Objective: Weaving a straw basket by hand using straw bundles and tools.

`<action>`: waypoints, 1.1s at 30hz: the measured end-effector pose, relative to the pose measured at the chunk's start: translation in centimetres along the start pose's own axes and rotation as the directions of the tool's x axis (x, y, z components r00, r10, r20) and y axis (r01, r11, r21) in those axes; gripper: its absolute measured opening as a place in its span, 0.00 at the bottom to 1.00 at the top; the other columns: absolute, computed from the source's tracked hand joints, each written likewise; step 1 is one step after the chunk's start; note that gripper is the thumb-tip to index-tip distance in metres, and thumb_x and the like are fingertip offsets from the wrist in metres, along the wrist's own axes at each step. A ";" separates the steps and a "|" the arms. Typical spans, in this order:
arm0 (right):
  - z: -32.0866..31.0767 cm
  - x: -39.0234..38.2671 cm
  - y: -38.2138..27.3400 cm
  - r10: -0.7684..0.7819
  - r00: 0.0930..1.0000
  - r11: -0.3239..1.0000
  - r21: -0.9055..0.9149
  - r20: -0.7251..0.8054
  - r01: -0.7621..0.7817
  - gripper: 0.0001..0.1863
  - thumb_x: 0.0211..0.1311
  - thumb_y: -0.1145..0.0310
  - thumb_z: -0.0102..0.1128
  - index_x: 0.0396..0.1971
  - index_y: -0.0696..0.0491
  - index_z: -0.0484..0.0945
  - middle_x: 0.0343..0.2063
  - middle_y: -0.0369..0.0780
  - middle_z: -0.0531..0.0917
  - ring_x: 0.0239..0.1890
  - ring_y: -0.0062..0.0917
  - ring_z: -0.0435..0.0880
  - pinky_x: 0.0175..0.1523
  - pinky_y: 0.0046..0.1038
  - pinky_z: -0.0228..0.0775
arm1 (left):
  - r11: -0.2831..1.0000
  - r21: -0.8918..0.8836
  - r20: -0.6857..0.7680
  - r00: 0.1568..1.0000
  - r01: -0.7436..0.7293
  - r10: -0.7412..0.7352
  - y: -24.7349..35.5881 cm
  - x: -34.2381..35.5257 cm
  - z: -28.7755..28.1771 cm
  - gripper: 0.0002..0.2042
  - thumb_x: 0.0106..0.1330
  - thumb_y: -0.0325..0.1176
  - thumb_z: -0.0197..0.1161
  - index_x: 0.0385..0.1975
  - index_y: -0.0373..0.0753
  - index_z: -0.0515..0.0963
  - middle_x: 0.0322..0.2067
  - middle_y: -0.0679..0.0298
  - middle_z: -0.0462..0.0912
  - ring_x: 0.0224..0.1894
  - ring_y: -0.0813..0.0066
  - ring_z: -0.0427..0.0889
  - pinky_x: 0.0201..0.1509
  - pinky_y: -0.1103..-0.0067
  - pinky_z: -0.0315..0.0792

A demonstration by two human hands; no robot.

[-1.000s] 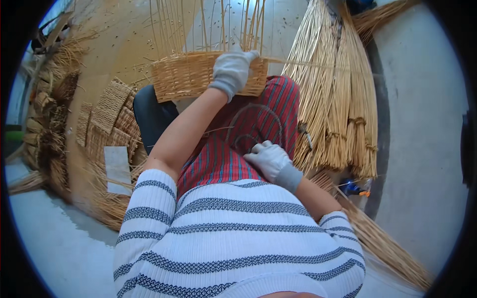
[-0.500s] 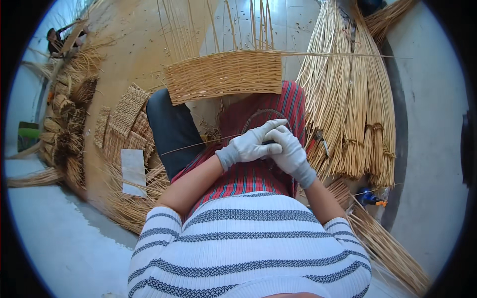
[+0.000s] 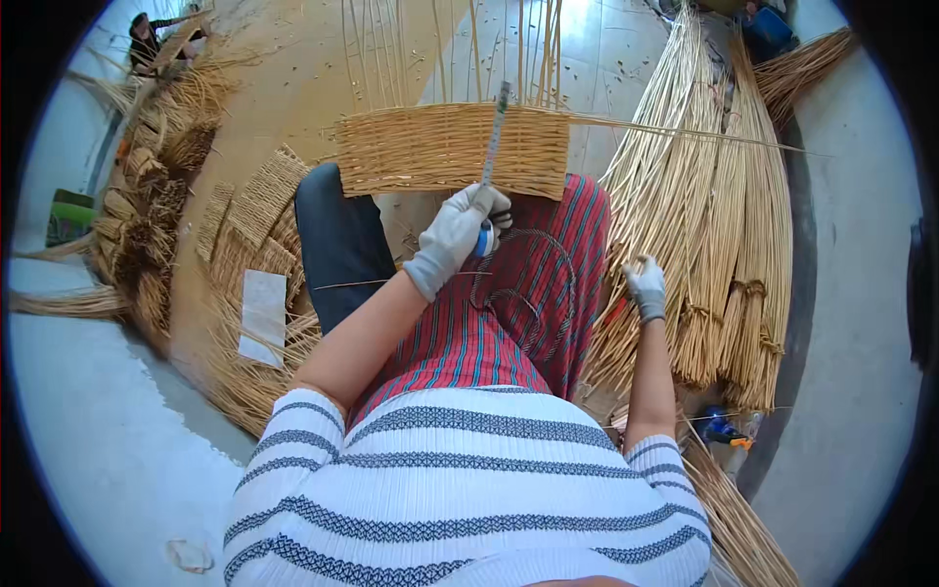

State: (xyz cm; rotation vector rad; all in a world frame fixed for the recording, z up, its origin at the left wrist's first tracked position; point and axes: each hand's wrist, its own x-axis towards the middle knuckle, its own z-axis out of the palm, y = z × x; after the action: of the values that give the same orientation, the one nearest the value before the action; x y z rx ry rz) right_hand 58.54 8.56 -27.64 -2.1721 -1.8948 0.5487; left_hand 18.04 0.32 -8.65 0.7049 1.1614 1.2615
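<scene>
My left hand (image 3: pixel 456 230), in a white and grey work glove, is closed on a tape measure (image 3: pixel 484 242) with a blue and white case. Its blade (image 3: pixel 494 142) sticks out away from me, over the woven wicker panel (image 3: pixel 411 152) that lies across my knees. Long loose canes rise from the panel's far edge, and a few run off to its right. My gloved right hand (image 3: pixel 646 284) reaches to the near part of the cane bundles (image 3: pixel 704 215) on my right. Its fingers are curled; what they grip, if anything, is hidden.
A dark cord (image 3: pixel 567 284) loops over the red striped cloth (image 3: pixel 469 352) on my lap. To the left lie woven panels (image 3: pixel 256 210), a white sheet (image 3: pixel 262 311) and stacked bundles (image 3: pixel 147 220). Another person (image 3: pixel 147 44) sits far left. A blue object with an orange tip (image 3: pixel 724 428) lies right.
My hands have parted from above my lap. The left has moved forward with the tape measure, its blade now over the panel; the right has moved right, to where a small tool lay.
</scene>
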 end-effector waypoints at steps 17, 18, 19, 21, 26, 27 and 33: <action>5.8 -7.2 5.2 0.394 0.913 0.913 -0.161 0.109 -0.374 0.42 0.60 0.69 0.66 0.75 0.41 0.59 0.72 0.46 0.65 0.71 0.44 0.66 0.71 0.39 0.66 | 0.951 -0.232 -0.029 0.976 0.204 -0.216 -5.2 2.2 1.4 0.12 0.81 0.42 0.49 0.57 0.46 0.66 0.28 0.59 0.83 0.22 0.68 0.82 0.27 0.69 0.82; 7.6 -6.4 7.7 0.311 0.948 0.941 -0.157 0.060 -0.299 0.44 0.59 0.68 0.68 0.76 0.40 0.57 0.73 0.47 0.62 0.74 0.44 0.61 0.74 0.38 0.60 | 0.954 -0.225 -0.010 0.979 0.198 -0.206 -5.1 2.2 1.3 0.13 0.81 0.42 0.48 0.58 0.46 0.67 0.28 0.60 0.83 0.22 0.68 0.82 0.27 0.70 0.82; 7.4 -6.2 8.0 0.293 0.956 0.944 -0.168 0.024 -0.285 0.45 0.59 0.67 0.68 0.76 0.41 0.56 0.73 0.47 0.62 0.74 0.45 0.61 0.75 0.38 0.58 | 0.962 -0.190 0.030 0.981 0.196 -0.194 -5.3 2.1 1.1 0.13 0.82 0.41 0.46 0.60 0.46 0.68 0.28 0.60 0.83 0.22 0.69 0.82 0.28 0.70 0.82; 7.3 -5.4 9.8 0.309 0.951 0.933 -0.202 0.027 -0.297 0.47 0.58 0.65 0.68 0.76 0.41 0.55 0.74 0.47 0.61 0.73 0.46 0.62 0.74 0.41 0.61 | 0.949 -0.199 0.018 0.969 0.246 -0.247 -5.9 1.9 1.6 0.15 0.81 0.40 0.46 0.61 0.44 0.68 0.27 0.59 0.82 0.22 0.68 0.82 0.25 0.70 0.80; 7.2 -4.1 8.6 0.454 0.865 0.879 -0.264 0.213 -0.397 0.48 0.54 0.58 0.71 0.75 0.39 0.56 0.67 0.48 0.71 0.65 0.48 0.74 0.67 0.44 0.71 | 0.993 0.120 0.173 0.985 -0.006 -0.015 -5.5 -0.7 -1.1 0.16 0.81 0.44 0.48 0.49 0.36 0.73 0.32 0.60 0.84 0.30 0.74 0.83 0.35 0.77 0.79; 7.6 -4.2 9.8 0.514 0.848 0.835 -0.300 0.129 -0.461 0.46 0.55 0.61 0.70 0.74 0.39 0.58 0.62 0.47 0.76 0.63 0.46 0.76 0.65 0.43 0.72 | 0.992 0.128 0.156 0.988 -0.005 -0.015 -4.5 -1.5 -1.0 0.16 0.81 0.44 0.47 0.48 0.37 0.74 0.33 0.60 0.84 0.30 0.74 0.83 0.35 0.78 0.79; 8.7 -3.3 13.0 0.586 0.799 0.787 -0.332 0.135 -0.521 0.17 0.58 0.66 0.67 0.48 0.49 0.81 0.48 0.49 0.85 0.55 0.45 0.84 0.55 0.44 0.80 | 0.997 0.064 -0.236 0.970 -0.054 0.067 -0.3 -3.7 -6.8 0.18 0.80 0.47 0.50 0.42 0.38 0.79 0.25 0.64 0.84 0.22 0.75 0.82 0.26 0.77 0.78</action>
State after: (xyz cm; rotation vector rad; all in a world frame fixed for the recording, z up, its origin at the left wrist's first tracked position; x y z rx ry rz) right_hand 66.42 2.55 -40.20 -3.0082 -1.4588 0.6899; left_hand 12.20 -4.49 -10.09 0.6473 1.3842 1.3974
